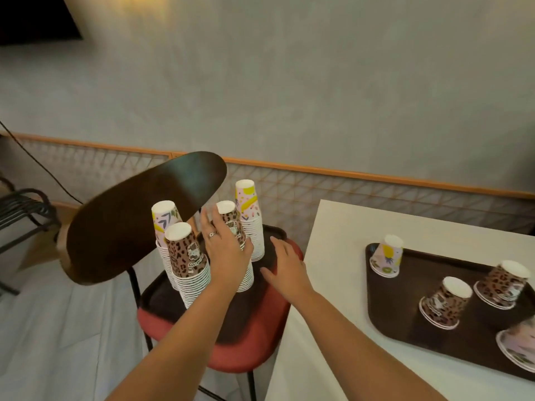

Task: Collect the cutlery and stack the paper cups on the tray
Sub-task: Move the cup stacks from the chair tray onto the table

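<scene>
Left hand [227, 250]: we grip the tall leopard stack [234, 244] on the chair tray [162, 299] | right hand [285, 267]: fingers spread, empty, just beside it | 4 stacks built | left: 5 short cup piles [443, 302] on table tray [405, 322] to our right | cutlery: none visible

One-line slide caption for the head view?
Left hand grips a cup stack on the chair tray; right hand open beside it.

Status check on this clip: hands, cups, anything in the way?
Left hand grips leopard cup stack on chair tray. Right hand open, hovering. Chair back crowds stacks.
</scene>
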`<state>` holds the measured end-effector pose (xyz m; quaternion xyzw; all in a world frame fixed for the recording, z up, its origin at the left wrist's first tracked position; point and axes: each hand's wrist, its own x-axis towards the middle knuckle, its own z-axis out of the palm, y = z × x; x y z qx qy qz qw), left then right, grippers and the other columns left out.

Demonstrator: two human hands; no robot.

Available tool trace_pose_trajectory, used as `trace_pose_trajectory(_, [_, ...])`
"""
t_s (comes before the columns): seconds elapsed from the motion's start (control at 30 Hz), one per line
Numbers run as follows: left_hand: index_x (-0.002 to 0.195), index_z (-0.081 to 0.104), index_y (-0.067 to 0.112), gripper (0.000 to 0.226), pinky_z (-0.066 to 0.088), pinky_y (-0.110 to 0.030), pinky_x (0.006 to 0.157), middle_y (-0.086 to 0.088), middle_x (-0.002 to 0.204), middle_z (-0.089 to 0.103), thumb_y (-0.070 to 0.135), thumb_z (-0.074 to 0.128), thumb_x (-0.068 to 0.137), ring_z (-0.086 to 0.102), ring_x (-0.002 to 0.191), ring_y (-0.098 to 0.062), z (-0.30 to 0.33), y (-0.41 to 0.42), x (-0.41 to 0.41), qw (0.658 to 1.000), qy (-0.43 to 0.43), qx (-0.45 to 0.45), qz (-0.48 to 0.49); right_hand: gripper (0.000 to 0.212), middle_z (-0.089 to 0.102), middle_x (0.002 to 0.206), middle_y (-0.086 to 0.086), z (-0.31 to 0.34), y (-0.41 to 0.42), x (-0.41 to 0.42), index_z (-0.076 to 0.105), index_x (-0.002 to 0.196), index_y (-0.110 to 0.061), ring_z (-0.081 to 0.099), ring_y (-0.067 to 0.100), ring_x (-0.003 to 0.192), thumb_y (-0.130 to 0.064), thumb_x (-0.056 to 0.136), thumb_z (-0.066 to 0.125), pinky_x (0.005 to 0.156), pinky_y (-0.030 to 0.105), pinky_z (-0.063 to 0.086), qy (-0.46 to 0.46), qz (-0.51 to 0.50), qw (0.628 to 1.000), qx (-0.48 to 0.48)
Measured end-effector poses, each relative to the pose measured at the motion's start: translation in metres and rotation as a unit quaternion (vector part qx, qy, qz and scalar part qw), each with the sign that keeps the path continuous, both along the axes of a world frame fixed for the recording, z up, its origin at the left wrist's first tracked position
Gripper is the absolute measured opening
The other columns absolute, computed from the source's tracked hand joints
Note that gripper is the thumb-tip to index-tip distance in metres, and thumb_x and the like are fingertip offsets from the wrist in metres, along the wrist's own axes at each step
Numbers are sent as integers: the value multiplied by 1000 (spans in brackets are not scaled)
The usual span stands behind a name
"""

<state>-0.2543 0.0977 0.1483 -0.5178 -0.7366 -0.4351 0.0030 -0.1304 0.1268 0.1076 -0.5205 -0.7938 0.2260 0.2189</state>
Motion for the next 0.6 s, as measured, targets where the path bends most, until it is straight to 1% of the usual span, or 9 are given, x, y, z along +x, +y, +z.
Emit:
trace_pose_trajectory(0.13, [147,-3,6,101,12,-37,118,-17,156,-8,9,70,78,-8,146,-27,-8,21,-16,992,-116,21,-47,81,27,151,2,-24,12,-27,20,146,-19,30,21,138,-29,80,67,110,44,32,47,5,998,-39])
trace_pose_trajectory(0.2, [147,-4,7,102,12,-31,117,-14,157,-5,8,71,78,-6,146,-22,-13,31,-21,986,-156,40,-52,85,28,150,2,-35,22,-40,20,146,-18,31,19,137,-26,78,70,111,37,32,69,-1,996,-64])
trace_pose_trajectory(0.27, [148,1,7,102,13,-22,113,-11,157,3,6,72,76,4,146,-20,-21,40,-26,977,-202,50,-36,87,28,151,2,-46,31,-50,19,146,-16,30,16,137,-23,77,72,110,26,28,90,-9,991,-95])
trace_pose_trajectory(0.3, [148,3,8,101,14,-21,113,-11,156,9,6,73,75,9,145,-20,-26,44,-28,972,-229,48,-31,89,28,151,2,-52,36,-55,18,147,-16,30,15,138,-21,77,73,108,22,27,99,-11,989,-108])
trace_pose_trajectory(0.37, [148,9,11,97,21,-28,114,-12,153,19,8,74,75,19,143,-23,-39,52,-34,963,-267,32,-28,90,30,150,3,-64,44,-66,19,147,-16,31,15,137,-20,75,74,106,18,25,108,-6,986,-129])
trace_pose_trajectory(0.4, [147,14,11,93,24,-30,113,-12,151,24,9,74,75,23,141,-23,-44,53,-37,961,-275,21,-26,91,33,149,2,-70,46,-70,20,146,-16,33,16,136,-20,74,75,104,17,25,113,-1,984,-138])
trace_pose_trajectory(0.5, [142,28,8,80,27,-22,102,-11,145,34,8,73,76,33,135,-21,-60,56,-41,958,-285,3,-24,94,38,146,0,-86,53,-82,20,146,-21,39,16,133,-27,71,77,105,23,32,145,-20,975,-166])
trace_pose_trajectory(0.53, [140,31,8,78,28,-21,100,-11,143,36,8,74,75,35,133,-21,-64,56,-41,957,-288,2,-24,95,39,146,-1,-91,55,-84,20,146,-23,40,16,132,-30,70,77,105,24,33,155,-29,972,-172])
trace_pose_trajectory(0.6, [138,34,9,77,32,-24,100,-11,139,39,8,75,74,39,129,-20,-73,56,-43,955,-295,1,-26,95,42,144,-1,-99,58,-88,23,145,-24,42,15,130,-31,68,78,103,23,35,179,-37,967,-176])
